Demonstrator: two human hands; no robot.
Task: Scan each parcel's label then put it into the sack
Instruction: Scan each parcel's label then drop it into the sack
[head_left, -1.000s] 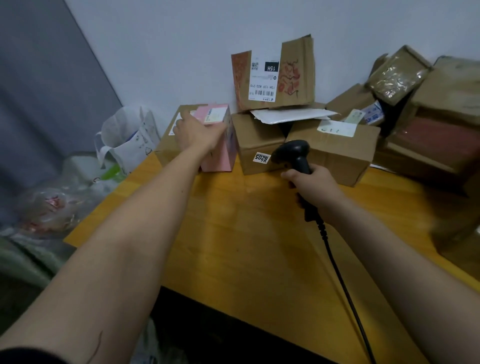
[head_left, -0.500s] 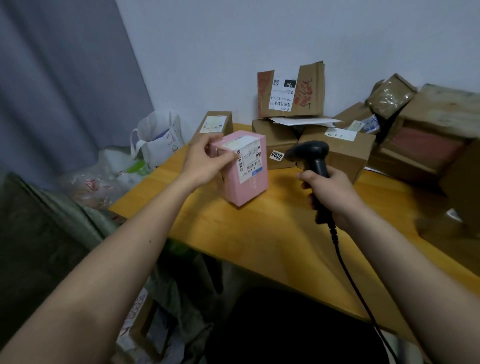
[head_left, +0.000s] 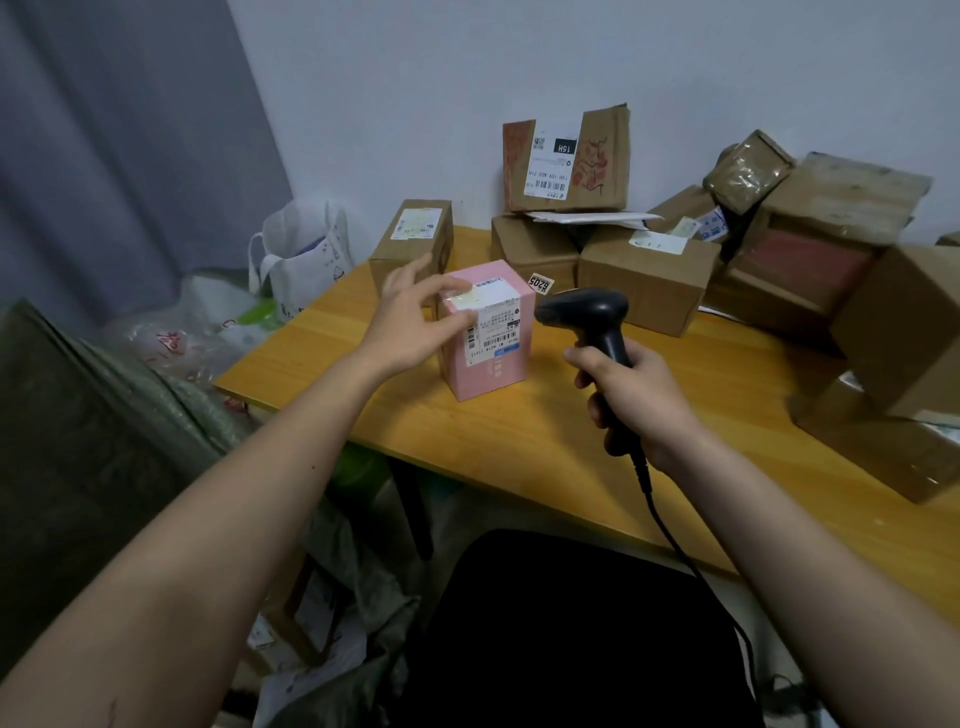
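Standing pink parcel (head_left: 485, 332) near table (head_left: 363, 374) edge

Two bare forearms are showing, unsleeved to the frame's edge; the left hand (head_left: 410, 322) and right hand (head_left: 636, 400) are wearing nothing.
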